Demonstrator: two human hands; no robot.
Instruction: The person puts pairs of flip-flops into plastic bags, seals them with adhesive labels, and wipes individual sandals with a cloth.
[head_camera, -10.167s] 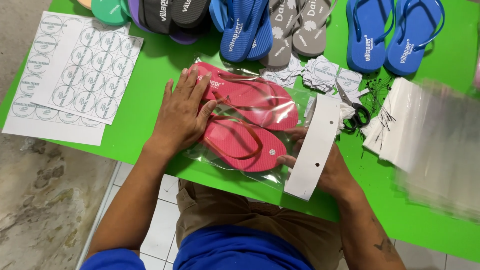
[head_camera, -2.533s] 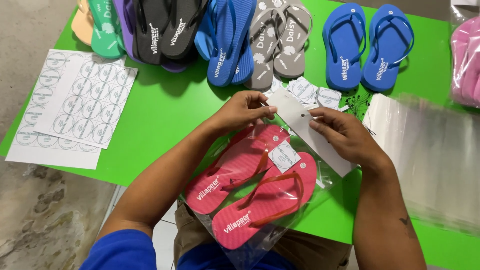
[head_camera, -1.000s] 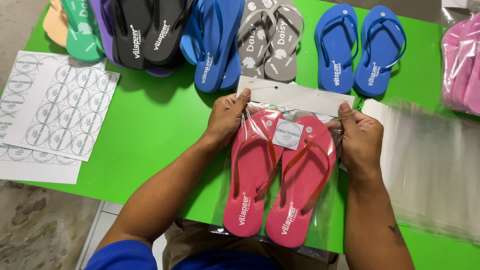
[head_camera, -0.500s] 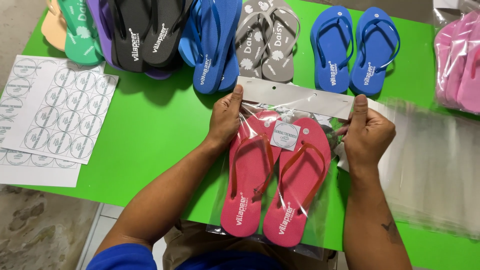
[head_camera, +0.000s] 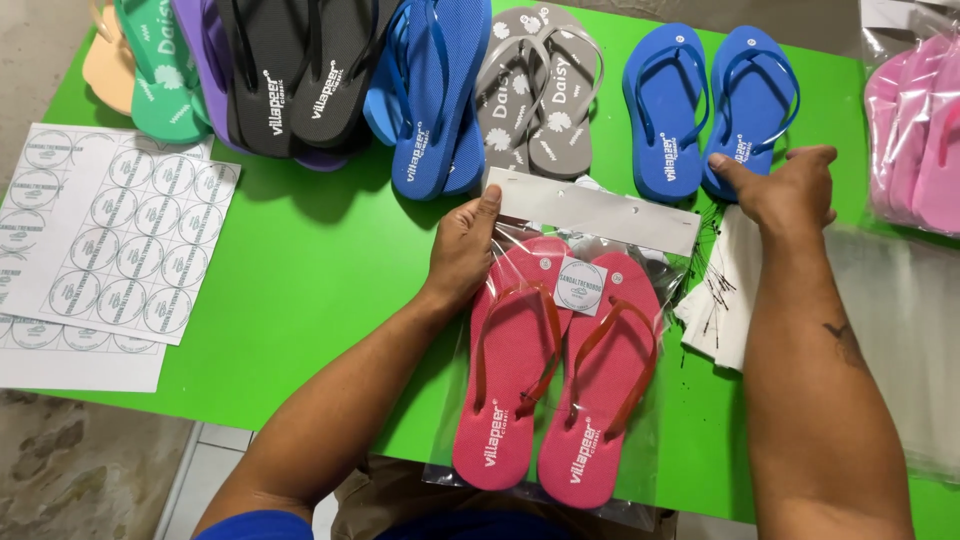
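A pair of pink flip-flops (head_camera: 555, 385) lies in a clear plastic bag with a white card header (head_camera: 590, 208) and a round sticker, near the front edge of the green table (head_camera: 310, 260). My left hand (head_camera: 462, 250) rests on the bag's upper left corner, fingers on the header. My right hand (head_camera: 785, 185) has reached to the right and back, fingers together, touching the toe of a blue flip-flop (head_camera: 745, 95); it holds nothing that I can see.
A row of flip-flops lies along the back: peach, green, purple, black (head_camera: 300, 70), blue (head_camera: 430, 90), grey (head_camera: 540, 95). Sticker sheets (head_camera: 110, 260) sit at left. Bagged pink pairs (head_camera: 915, 140) at right, clear bags (head_camera: 900, 340) and white cards (head_camera: 725, 290) beside them.
The bagged pink pair was turned upright and laid flat. My right hand let go of the bag's right side and moved up to the right toward the blue flip-flops.
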